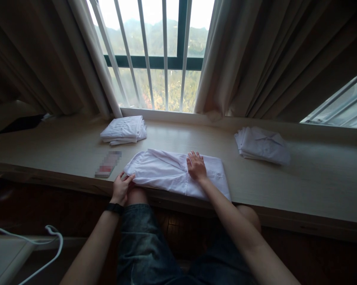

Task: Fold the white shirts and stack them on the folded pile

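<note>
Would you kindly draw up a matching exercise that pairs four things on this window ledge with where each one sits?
Things:
1. white shirt
2. folded stack
3. second folded stack
4. dark flat object

Places:
A. far left end of the ledge
B. right of the shirt, under the right curtain
C. at the ledge's front edge, under both hands
D. behind the shirt to the left, below the window bars

The left hand grips the shirt's left end; the right hand lies flat on it.

Pairs: 1-C, 2-D, 3-B, 4-A
</note>
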Demonstrator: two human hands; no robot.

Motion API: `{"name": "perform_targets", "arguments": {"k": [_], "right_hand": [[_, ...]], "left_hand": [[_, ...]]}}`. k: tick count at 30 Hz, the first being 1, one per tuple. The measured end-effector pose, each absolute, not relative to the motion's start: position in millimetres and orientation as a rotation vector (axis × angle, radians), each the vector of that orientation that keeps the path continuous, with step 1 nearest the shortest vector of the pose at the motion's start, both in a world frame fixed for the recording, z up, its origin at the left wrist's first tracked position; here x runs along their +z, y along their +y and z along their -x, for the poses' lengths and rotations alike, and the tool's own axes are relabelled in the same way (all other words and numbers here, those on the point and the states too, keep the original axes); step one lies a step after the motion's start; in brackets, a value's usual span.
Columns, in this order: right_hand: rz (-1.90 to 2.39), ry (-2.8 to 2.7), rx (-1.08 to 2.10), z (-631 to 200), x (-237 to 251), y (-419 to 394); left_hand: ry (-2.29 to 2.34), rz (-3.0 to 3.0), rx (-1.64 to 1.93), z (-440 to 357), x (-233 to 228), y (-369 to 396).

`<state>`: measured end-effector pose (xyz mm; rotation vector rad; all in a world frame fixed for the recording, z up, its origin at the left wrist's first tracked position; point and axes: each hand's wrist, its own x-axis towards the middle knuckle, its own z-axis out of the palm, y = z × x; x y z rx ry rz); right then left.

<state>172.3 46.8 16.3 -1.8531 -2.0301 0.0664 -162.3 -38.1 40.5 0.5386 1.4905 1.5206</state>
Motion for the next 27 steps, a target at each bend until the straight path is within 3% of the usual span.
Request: {"name": "perform_targets", "arguments": {"k": [10,18,23,27], "right_hand": [[1.975,-2.105,0.067,-179.5,0.7,0.7],[1.983,-2.093,0.099,-180.2,0.1,4.1],[1.989,-2.092,0.111,-176.4,3.4,4.3],[2.020,-2.116,0.126,-177.3,14.4,2.0]], "left_hand": [[1.194,-0.598,1.565,121.9,60.6,-16.5],[1.538,-0.516,1.541,107.5,54.1,-6.8],[1.623,-1.053,1.564,64.9,94.1,6.4],[1.599,-1.810,1.314,-22.4,133.6,1.9]]}}
